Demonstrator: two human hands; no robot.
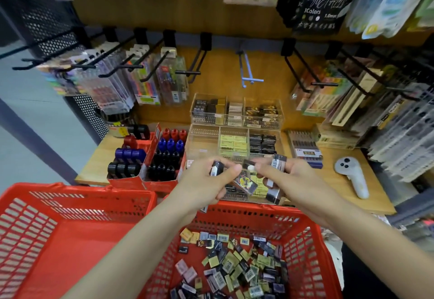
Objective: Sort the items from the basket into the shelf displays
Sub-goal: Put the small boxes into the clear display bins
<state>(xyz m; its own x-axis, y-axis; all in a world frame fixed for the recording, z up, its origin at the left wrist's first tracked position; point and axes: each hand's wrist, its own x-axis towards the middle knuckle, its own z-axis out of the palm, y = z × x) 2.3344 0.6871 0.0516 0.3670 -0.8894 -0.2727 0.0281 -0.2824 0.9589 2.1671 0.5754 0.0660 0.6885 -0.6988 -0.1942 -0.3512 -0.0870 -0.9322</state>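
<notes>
While a heap of small packets waits in the basket below, a person's left hand [206,179] curls round a dark packet with a white end [216,168] and the right hand [290,176] grips several more, one dark with white lettering [277,163] upright between the fingers and a small one with a white dot [250,166] pinched at the fingertips. A picture-printed packet [244,182] lies tilted just below the two hands; whether either hand holds it cannot be told. Both hands meet over the front row of the clear plastic display trays [234,134] on the wooden shelf [340,171].

Sorting looks well begun but far from finished. Two rows of three compartments are plainly visible behind the hands: five hold stacked packets in black, yellow, grey and patterned wrappers, and the near-left one looks bare. A nearer row lies mostly hidden under the hands. Dozens of packets, too many and too jumbled to count, cover the floor of the right-hand red basket [258,218], so most of the work appears to remain. A second red basket [70,204] sits beside it on the left, showing no packets.

Further out stand two red cartons of ink bottles [164,155] at left, and one white controller [352,176] lies on the shelf at right.
</notes>
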